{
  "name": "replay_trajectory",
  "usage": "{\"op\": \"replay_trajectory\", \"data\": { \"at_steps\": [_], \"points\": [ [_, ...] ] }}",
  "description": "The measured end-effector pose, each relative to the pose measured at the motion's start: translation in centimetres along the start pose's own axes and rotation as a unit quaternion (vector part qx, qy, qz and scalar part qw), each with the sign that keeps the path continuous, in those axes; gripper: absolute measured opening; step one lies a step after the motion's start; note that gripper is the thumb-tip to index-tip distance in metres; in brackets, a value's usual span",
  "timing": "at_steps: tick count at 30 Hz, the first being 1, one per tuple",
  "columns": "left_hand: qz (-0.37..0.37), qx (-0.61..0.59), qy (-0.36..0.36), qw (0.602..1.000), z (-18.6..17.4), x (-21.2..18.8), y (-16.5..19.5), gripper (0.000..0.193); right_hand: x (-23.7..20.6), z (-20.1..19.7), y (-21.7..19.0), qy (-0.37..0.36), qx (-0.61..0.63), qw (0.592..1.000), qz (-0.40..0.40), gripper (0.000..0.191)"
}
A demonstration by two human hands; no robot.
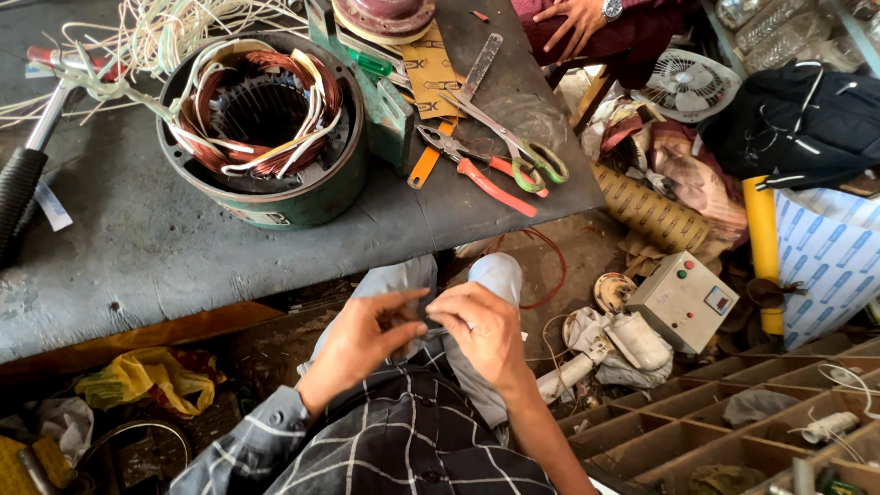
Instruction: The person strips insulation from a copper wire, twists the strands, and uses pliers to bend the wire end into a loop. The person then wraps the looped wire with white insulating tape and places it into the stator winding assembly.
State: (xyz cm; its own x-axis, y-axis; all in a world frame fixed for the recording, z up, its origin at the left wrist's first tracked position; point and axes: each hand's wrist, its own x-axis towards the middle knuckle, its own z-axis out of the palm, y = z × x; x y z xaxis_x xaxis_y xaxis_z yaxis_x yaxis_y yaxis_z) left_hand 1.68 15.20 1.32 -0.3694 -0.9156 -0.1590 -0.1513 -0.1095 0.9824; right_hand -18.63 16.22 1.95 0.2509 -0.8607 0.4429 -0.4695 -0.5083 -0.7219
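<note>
My left hand (365,337) and my right hand (484,332) meet over my lap, below the bench edge. Their fingertips pinch a small dark piece (429,321) between them; it is too small to tell what it is. On the grey bench (137,247) above stands a green motor stator (266,124) with copper windings and white insulation strips sticking out. To its right lie orange-handled pliers (477,172) and green-handled scissors (524,156).
A hammer (23,174) lies at the bench's left edge, with loose white wires (165,32) behind. Another person's hand (570,23) rests at the top. On the floor to the right are a grey control box (683,298), a small fan (689,84), a yellow roll (761,240) and wooden compartments (733,431).
</note>
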Motion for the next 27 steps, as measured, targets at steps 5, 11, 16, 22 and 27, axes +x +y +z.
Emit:
{"op": "replay_trajectory", "data": {
  "at_steps": [5, 11, 16, 22, 27],
  "points": [
    [0.003, 0.168, 0.019, 0.986, -0.4, -0.3, -0.1, 0.024, -0.1, -0.2, -0.1, -0.044, 0.005, 0.999, 0.004, 0.015],
    [0.142, 0.288, 0.039, 0.946, -0.7, -0.3, -0.7, 0.014, 0.1, -0.4, -0.2, -0.089, 0.032, 0.994, 0.054, 0.015],
    [0.168, 0.356, 0.044, 0.918, -0.4, 0.2, -2.2, 0.012, 0.5, -0.2, -0.2, -0.107, 0.036, 0.990, 0.084, 0.015],
    [0.219, 0.412, 0.022, 0.884, -0.2, 0.2, -3.0, 0.012, 0.8, -0.4, 0.0, -0.126, 0.022, 0.985, 0.116, 0.016],
    [0.188, 0.373, 0.005, 0.909, -0.2, 0.2, -2.3, 0.015, 1.1, -0.6, 0.2, -0.147, 0.019, 0.982, 0.118, 0.016]
  ]
}}
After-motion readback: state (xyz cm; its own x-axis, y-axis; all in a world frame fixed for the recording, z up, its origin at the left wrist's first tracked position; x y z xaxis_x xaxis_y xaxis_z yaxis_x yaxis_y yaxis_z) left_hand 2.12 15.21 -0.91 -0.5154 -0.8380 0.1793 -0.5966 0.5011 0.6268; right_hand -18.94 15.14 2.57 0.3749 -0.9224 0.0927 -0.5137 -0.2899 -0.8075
